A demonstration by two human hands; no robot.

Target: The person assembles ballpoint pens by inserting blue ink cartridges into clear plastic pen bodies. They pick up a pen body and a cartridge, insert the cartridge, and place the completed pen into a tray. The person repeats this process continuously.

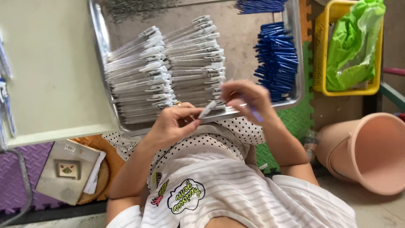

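steel tray [296,63] across the lap, edge resting over a white cloth with black dots [236,128]. packed inside: two slanted stacks of clear pen barrels [164,71] with white clips, side by side on the left; a heap of blue pen parts [276,59] on the right near the rim; a scatter of small dark bits [135,8] along the far edge, too blurred to name.

left hand [175,122] just in front of the tray's near rim, clenched round a single clear pen barrel [207,109], thumb and forefinger pinching it so that it slants up to the right. small ring [179,103] on one finger. right hand [244,99] close beside, over the tray's near edge, fingertips curled and meeting the barrel's upper end, grasping a thin purple-blue piece [256,115] that pokes out under the palm; blurred, so cannot tell exactly what kind of part.

off to the right, a yellow basket [319,50] holding a crumpled green plastic bag [354,42]; below it a pink bucket [371,152] tipped on its side. green foam mat [295,120] under the tray's corner, purple foam mat [17,177] at far left. pale board [50,63] touching the tray's left side, and a grey booklet [67,169] near it on a round woven mat [101,177].
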